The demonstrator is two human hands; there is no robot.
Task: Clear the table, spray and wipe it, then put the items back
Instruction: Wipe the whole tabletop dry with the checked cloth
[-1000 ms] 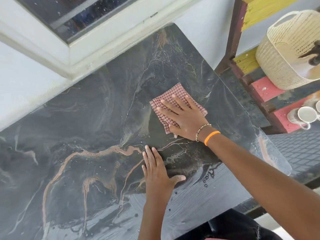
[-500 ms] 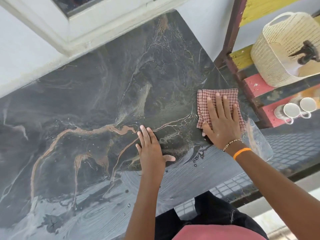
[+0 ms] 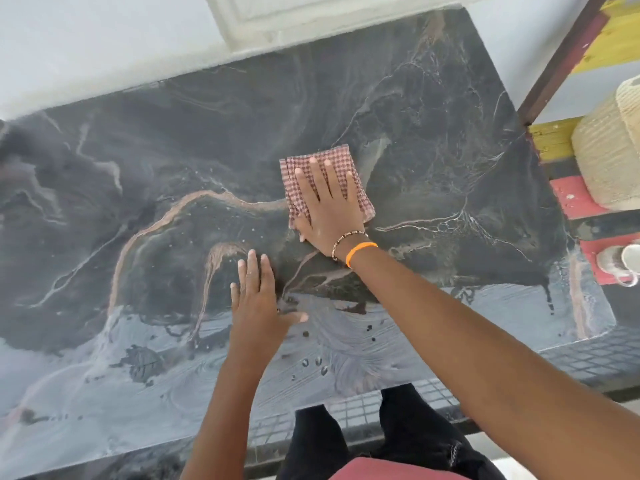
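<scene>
The dark marbled table (image 3: pixel 138 188) fills the head view, with wet streaks and droplets near its front edge. A folded red-and-white checked cloth (image 3: pixel 341 161) lies near the table's middle. My right hand (image 3: pixel 329 209) presses flat on the cloth with straight, spread fingers; an orange band and a bead bracelet circle its wrist. My left hand (image 3: pixel 259 299) rests flat on the bare tabletop just in front of the cloth, fingers straight, thumb out to the right, holding nothing.
A colourful wooden shelf (image 3: pixel 568 199) stands right of the table, carrying a cream woven basket (image 3: pixel 602 157) and a white mug (image 3: pixel 620 265). A white wall and window frame (image 3: pixel 270 26) run along the table's far edge.
My right hand has slid the cloth left from the table's right edge back toward the middle. My left hand stays flat on the table.
</scene>
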